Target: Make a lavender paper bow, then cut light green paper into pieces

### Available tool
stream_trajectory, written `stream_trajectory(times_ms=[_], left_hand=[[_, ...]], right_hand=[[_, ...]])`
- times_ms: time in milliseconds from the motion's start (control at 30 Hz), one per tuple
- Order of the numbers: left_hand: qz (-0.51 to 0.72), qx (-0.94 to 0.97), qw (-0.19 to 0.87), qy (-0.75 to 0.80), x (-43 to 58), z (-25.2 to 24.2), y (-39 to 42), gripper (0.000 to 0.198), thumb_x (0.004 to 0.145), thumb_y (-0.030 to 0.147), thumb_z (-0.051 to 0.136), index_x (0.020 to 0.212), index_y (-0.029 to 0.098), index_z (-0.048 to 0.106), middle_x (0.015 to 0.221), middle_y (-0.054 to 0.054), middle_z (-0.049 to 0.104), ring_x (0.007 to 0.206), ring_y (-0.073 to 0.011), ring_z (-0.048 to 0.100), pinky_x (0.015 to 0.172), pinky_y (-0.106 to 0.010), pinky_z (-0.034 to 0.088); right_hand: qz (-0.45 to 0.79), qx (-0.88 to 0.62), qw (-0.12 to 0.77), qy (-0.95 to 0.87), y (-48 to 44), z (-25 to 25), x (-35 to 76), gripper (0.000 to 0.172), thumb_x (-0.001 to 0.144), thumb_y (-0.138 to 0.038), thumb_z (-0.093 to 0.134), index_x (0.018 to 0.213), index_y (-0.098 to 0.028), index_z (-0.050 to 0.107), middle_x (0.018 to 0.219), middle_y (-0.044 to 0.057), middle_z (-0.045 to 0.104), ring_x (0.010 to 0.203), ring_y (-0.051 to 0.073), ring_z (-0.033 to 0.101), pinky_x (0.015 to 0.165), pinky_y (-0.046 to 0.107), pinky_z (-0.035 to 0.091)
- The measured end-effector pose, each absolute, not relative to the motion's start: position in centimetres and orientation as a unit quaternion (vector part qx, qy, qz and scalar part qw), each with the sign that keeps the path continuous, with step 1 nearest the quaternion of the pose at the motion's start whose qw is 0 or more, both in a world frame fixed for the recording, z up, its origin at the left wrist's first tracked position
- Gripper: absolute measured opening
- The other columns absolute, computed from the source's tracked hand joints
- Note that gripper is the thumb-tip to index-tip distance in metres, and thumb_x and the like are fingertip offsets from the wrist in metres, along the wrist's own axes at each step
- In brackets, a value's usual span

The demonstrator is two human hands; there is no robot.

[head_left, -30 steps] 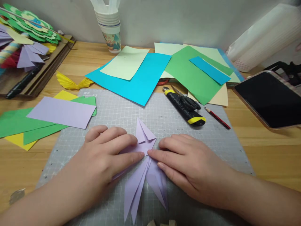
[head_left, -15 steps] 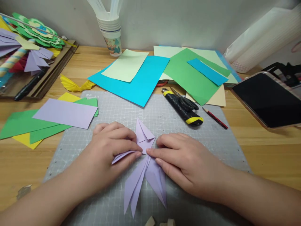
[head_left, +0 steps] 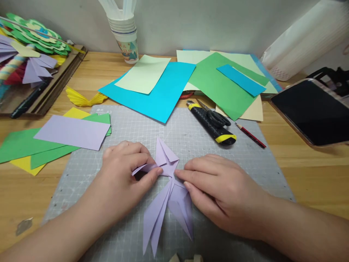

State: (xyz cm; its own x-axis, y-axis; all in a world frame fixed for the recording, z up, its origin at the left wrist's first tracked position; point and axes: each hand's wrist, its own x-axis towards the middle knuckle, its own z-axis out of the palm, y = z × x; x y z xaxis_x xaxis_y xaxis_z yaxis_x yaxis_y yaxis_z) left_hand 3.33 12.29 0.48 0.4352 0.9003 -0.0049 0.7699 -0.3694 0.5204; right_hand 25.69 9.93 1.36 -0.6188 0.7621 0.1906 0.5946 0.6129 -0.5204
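Note:
A folded lilac paper shape [head_left: 166,189] with several pointed flaps lies on the grey cutting mat [head_left: 191,134]. My left hand [head_left: 122,174] pinches its left flap between thumb and fingers and lifts that flap slightly off the mat. My right hand [head_left: 218,189] lies flat over the right side, its fingertips pressing the paper near the centre. Two long points stick out toward me below the hands, and one short point sticks out above them.
Coloured sheets lie around: blue [head_left: 160,91], green [head_left: 223,83], lilac [head_left: 72,131]. A black-and-yellow utility knife [head_left: 211,125], scissors [head_left: 218,118] and a pencil [head_left: 251,135] rest at the mat's right. A tablet [head_left: 313,111] sits far right, stacked paper cups [head_left: 125,34] at the back.
My left hand went from pressing the left flap flat to pinching and raising it. My right hand stayed pressing the paper's right side.

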Motion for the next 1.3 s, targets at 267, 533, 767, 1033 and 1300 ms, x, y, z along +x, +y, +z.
stream_trajectory(times_ms=[267,533,767,1033,1300], left_hand=[[0.156,0.813,0.222,0.515,3.54,0.25,12.32,0.022,0.086,0.035,0.058,0.069,0.023,0.066,0.079,-0.001,0.065,0.081,-0.0194,0.056,0.075,-0.038,0.037],[0.141,0.806,0.213,0.535,2.99,0.39,12.39,0.027,0.088,0.040,0.054,0.070,0.023,0.063,0.079,-0.001,0.064,0.082,-0.0215,0.056,0.076,-0.039,0.037],[0.129,0.797,0.180,0.561,2.73,0.19,12.32,0.026,0.088,0.041,0.050,0.074,0.022,0.060,0.084,-0.004,0.060,0.083,-0.0250,0.055,0.074,-0.043,0.036],[0.109,0.797,0.146,0.576,2.90,0.01,12.27,0.022,0.087,0.038,0.051,0.075,0.021,0.058,0.085,-0.004,0.058,0.083,-0.0242,0.053,0.072,-0.042,0.035],[0.113,0.799,0.141,0.573,2.86,-0.08,12.18,0.020,0.087,0.036,0.052,0.077,0.020,0.058,0.085,-0.003,0.057,0.082,-0.0227,0.052,0.072,-0.041,0.035]], right_hand=[[0.157,-0.360,0.138,-0.909,9.60,1.06,25.24,0.031,0.094,-0.020,0.047,0.114,-0.014,0.069,0.088,0.010,0.067,0.074,0.022,0.054,0.065,0.037,0.041],[0.177,-0.362,0.126,-0.907,9.58,1.05,25.17,0.031,0.095,-0.020,0.044,0.116,-0.013,0.067,0.090,0.008,0.066,0.074,0.022,0.052,0.066,0.038,0.038],[0.186,-0.371,0.119,-0.902,9.48,1.09,25.08,0.026,0.095,-0.019,0.044,0.106,-0.014,0.068,0.092,0.008,0.066,0.076,0.022,0.052,0.068,0.037,0.038],[0.176,-0.367,0.132,-0.904,9.58,1.16,25.13,0.024,0.093,-0.018,0.046,0.103,-0.014,0.068,0.091,0.008,0.066,0.076,0.022,0.053,0.068,0.037,0.038],[0.170,-0.363,0.180,-0.898,9.41,1.27,25.45,0.029,0.094,-0.015,0.044,0.108,-0.010,0.069,0.090,0.009,0.068,0.079,0.022,0.058,0.073,0.039,0.039]])
